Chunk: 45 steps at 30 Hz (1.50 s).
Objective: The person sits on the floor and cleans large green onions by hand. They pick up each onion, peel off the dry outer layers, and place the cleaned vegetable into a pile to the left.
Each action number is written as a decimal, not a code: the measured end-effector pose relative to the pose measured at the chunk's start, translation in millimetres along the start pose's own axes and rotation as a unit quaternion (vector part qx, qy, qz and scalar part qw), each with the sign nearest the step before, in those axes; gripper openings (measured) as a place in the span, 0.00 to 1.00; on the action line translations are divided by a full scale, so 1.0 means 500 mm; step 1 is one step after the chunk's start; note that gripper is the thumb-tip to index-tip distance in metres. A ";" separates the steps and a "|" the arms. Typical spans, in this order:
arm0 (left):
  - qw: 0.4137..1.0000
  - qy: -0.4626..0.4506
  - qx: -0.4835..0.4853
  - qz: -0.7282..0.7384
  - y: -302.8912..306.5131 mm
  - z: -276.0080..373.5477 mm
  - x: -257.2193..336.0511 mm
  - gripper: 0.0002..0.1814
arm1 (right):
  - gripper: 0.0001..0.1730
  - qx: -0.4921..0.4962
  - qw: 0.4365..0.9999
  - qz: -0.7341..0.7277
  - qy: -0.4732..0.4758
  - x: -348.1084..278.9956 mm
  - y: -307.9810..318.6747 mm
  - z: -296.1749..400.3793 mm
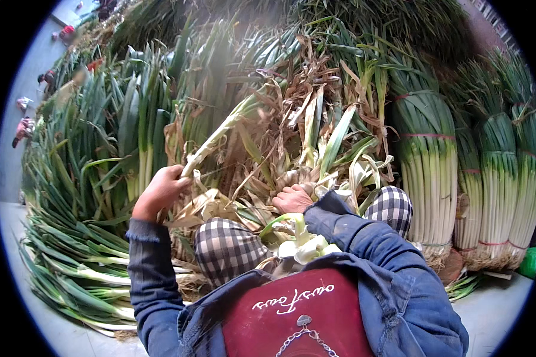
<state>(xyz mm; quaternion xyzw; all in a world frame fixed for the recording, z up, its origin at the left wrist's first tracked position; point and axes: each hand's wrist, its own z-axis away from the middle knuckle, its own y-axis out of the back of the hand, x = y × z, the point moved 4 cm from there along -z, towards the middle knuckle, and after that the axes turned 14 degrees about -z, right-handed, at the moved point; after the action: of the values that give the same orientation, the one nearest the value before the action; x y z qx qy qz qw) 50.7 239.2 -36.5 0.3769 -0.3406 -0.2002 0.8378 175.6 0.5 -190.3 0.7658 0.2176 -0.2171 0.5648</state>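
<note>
My left hand [161, 192] is closed around the lower end of a long pale green onion stalk [219, 127], which slants up to the right over the pile. My right hand [293, 198] lies among dry, brown outer leaves [295, 120] between my knees; its fingers are bent, and whether they grip anything is hidden. Peeled pale and green leaf scraps [306, 247] lie on my lap, close to my chest. Loose green onions [85, 250] with white stems and roots are heaped by my left arm.
At the right stand tied bundles of green onions [429, 178] with red bands. More onion greens [375, 22] are piled at the far side. A green object [530, 262] is at the right edge. Several people [25, 128] are far off at the left.
</note>
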 end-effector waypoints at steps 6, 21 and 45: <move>0.983 0.004 0.126 0.132 0.065 0.234 0.107 0.06 | 0.36 0.001 0.985 -0.158 -0.073 -0.092 0.135 -0.051; 0.972 -0.180 0.114 -0.096 -0.138 0.249 0.268 0.08 | 0.11 0.454 0.866 -0.187 0.096 -0.129 0.685 -0.005; 0.901 -0.381 0.032 -0.206 -0.397 -0.222 0.670 0.25 | 0.08 0.376 0.597 -0.535 -0.465 0.509 0.247 0.387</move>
<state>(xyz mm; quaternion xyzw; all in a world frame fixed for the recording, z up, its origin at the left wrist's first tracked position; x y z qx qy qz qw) 345.6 -30.3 -102.3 0.3603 -0.5547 -0.4851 0.5719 436.6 -195.8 -294.1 0.4518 0.1950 -0.8698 0.0344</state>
